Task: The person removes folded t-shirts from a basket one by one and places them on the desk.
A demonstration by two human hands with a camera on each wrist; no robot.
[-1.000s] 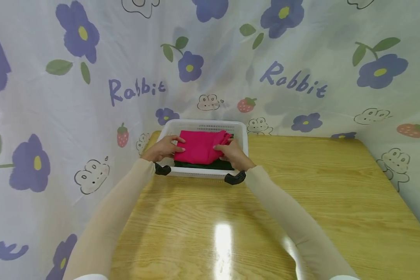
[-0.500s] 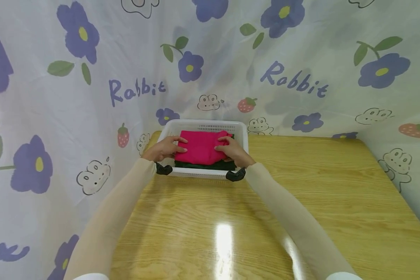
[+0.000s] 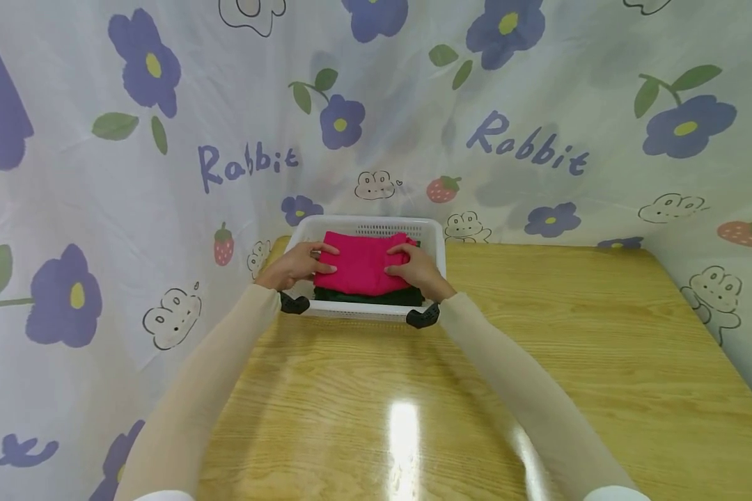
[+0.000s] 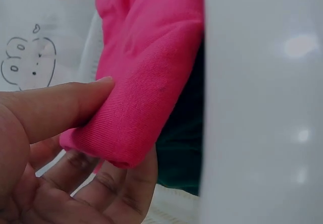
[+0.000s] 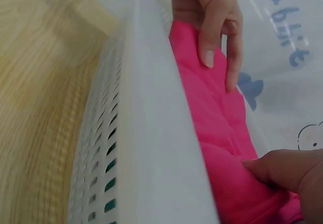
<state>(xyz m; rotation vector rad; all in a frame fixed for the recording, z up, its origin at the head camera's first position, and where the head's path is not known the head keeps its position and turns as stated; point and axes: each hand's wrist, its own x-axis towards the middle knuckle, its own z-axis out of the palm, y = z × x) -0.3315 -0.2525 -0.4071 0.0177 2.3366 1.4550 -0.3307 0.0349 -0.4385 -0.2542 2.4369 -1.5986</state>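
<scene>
A folded bright pink cloth (image 3: 358,268) lies on dark green cloth (image 3: 370,298) inside a white perforated plastic basket (image 3: 357,307). My left hand (image 3: 294,266) grips its left end; in the left wrist view the thumb presses on top and the other fingers curl underneath. At the opposite end my right hand (image 3: 421,271) holds the pink fabric. The right wrist view has that hand's thumb (image 5: 282,169) pressed into soft creases, with its other fingers out of sight. Most of the green cloth is covered.
Two black handles, left (image 3: 294,303) and right (image 3: 423,316), stick out at the basket's front corners. The basket stands at the back left of a wooden table (image 3: 539,334), close to a printed curtain (image 3: 376,69) behind and on the left.
My right hand has shifted its hold, its fingers now reaching over the top of the pink cloth's right end, which looks tidier. The left hand has stayed almost still.
</scene>
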